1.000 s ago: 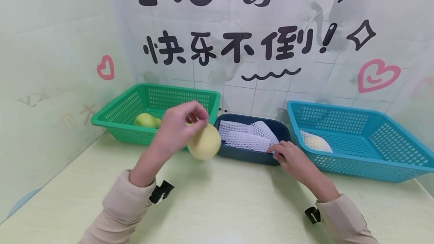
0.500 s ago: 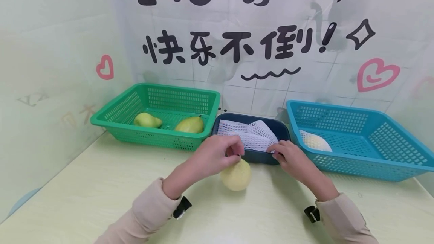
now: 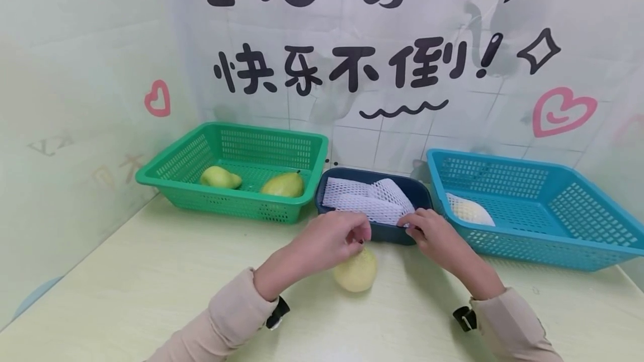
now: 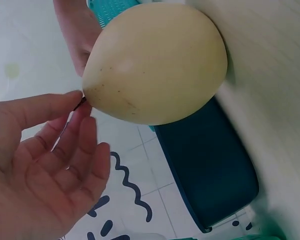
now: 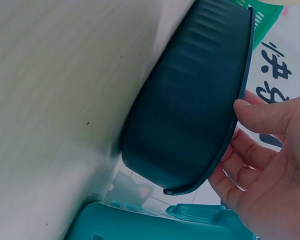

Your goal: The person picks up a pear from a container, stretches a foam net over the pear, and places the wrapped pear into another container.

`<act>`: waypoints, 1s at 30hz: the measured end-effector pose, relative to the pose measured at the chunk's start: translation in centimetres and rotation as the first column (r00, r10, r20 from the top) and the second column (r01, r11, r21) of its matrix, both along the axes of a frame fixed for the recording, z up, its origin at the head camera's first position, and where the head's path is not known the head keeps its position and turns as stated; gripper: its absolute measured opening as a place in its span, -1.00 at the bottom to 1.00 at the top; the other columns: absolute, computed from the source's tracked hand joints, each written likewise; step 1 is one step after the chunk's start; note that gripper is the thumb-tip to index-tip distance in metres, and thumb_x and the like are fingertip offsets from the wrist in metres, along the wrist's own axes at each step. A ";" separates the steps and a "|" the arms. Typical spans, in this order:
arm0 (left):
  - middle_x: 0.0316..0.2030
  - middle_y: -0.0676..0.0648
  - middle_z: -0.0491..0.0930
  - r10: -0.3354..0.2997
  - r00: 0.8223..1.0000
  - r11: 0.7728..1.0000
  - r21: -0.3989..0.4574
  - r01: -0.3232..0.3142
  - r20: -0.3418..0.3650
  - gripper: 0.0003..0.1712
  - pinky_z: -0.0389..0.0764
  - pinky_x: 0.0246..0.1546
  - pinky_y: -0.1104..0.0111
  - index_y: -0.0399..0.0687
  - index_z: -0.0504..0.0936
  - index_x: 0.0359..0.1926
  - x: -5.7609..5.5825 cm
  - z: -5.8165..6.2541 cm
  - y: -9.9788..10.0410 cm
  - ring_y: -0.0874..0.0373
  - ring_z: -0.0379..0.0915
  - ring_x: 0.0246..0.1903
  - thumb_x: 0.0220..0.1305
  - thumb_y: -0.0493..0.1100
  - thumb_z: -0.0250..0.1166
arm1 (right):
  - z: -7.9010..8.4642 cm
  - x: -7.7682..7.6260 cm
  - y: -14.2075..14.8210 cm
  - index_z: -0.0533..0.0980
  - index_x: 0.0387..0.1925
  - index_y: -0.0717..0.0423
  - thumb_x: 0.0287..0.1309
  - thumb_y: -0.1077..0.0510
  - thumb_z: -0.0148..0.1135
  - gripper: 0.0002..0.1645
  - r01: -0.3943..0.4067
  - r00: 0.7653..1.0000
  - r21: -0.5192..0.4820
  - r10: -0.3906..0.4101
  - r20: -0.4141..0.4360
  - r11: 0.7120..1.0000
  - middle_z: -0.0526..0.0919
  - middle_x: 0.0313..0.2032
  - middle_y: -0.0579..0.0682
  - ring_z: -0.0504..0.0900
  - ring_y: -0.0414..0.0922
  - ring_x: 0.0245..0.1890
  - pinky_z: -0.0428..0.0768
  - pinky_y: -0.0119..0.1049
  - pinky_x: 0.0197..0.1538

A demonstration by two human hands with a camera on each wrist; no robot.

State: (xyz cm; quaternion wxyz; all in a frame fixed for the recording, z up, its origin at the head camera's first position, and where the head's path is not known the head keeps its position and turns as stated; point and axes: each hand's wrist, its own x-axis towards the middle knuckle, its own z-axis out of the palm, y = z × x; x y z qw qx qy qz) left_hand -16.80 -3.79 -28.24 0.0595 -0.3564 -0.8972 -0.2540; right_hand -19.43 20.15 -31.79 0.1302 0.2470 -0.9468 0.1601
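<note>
My left hand pinches a pale yellow pear by its dark stem. The pear hangs stem up at the table in front of the dark blue plastic box; the left wrist view shows its round body large. My right hand grips the box's front rim near its right end. In the right wrist view the thumb lies on the rim, with the other fingers reaching behind it. White foam net sleeves lie inside the box, beside the right fingertips.
At the left stands a green basket with two pears in it. A blue basket stands at the right and holds a pear in a foam net. A printed wall sheet rises behind them.
My left hand has carried the pear right and down, away from the green basket, to the table in front of the box. My right hand has stayed at the box rim.
</note>
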 end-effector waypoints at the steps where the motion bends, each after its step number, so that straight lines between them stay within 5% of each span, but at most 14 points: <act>1: -0.39 0.12 0.59 0.004 1.000 1.000 -0.012 -0.003 0.011 -0.86 0.48 -0.30 0.49 0.02 0.57 -0.32 0.0 0.0 0.0 0.28 0.48 -0.34 0.09 -0.26 0.33 | 0.0 0.0 0.0 0.61 -0.26 0.08 0.04 0.40 0.23 -0.77 0.001 1.000 0.000 -0.001 0.000 1.000 0.57 -0.38 -0.05 0.46 -0.12 -0.33 0.56 -0.17 -0.18; 7: -0.34 0.12 0.61 0.025 0.997 0.998 -0.063 -0.021 0.072 -0.80 0.48 -0.28 0.46 0.03 0.56 -0.20 -0.2 0.1 -0.3 0.27 0.51 -0.30 0.12 -0.21 0.33 | 0.1 0.0 0.0 0.61 -0.26 0.08 0.05 0.40 0.22 -0.76 0.001 1.000 0.002 -0.001 0.002 1.000 0.57 -0.37 -0.05 0.46 -0.11 -0.33 0.56 -0.16 -0.17; 15: -0.32 0.10 0.62 0.061 0.992 0.998 -0.025 -0.058 0.114 -0.75 0.51 -0.23 0.40 -0.03 0.56 -0.12 -0.5 0.8 -1.1 0.24 0.54 -0.26 0.14 -0.21 0.31 | 0.1 0.0 0.0 0.61 -0.27 0.07 0.03 0.41 0.22 -0.75 -0.002 1.000 0.000 0.002 0.009 1.000 0.57 -0.37 -0.06 0.46 -0.11 -0.32 0.56 -0.16 -0.18; 22: -0.30 0.10 0.62 0.167 0.984 0.985 0.027 -0.169 0.064 -0.83 0.53 -0.25 0.41 -0.02 0.58 -0.18 -1.1 1.9 -2.9 0.26 0.53 -0.27 0.18 -0.19 0.28 | 0.1 0.0 0.0 0.61 -0.26 0.07 0.04 0.42 0.21 -0.75 -0.013 1.000 -0.002 0.013 0.005 1.000 0.57 -0.36 -0.06 0.47 -0.10 -0.31 0.57 -0.16 -0.17; 30: -0.23 0.03 0.64 0.337 0.940 0.941 -0.025 -0.338 -0.048 -0.81 0.54 -0.15 0.25 -0.03 0.61 -0.15 -2.0 2.7 -5.2 0.10 0.52 -0.15 0.20 -0.16 0.26 | 0.1 0.0 0.0 0.61 -0.27 0.07 0.04 0.40 0.22 -0.76 -0.003 1.000 0.000 0.003 0.002 1.000 0.56 -0.39 -0.06 0.46 -0.11 -0.32 0.56 -0.18 -0.20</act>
